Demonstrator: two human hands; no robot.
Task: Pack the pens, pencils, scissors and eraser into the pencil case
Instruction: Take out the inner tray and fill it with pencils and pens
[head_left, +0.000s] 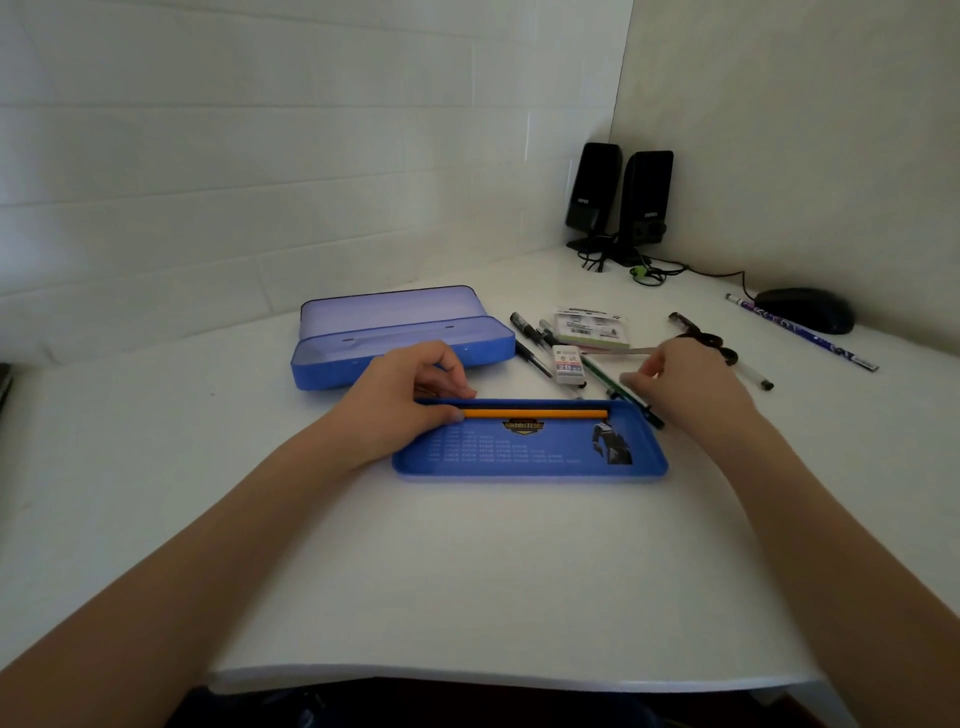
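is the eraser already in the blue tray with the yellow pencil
No, the eraser lies on the table beyond the blue tray, which holds only the yellow pencil.

Dim, cool, even light; soft shadows, wide-angle bending at the edges, slight overall softness.

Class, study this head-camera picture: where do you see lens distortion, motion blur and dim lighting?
Head view: the wide lens bends the wall tiles and the table's near edge; the right hand is smeared by motion at its fingers, while the left hand on the orange pencil is sharper; light is dim and flat, and the speakers lose detail.
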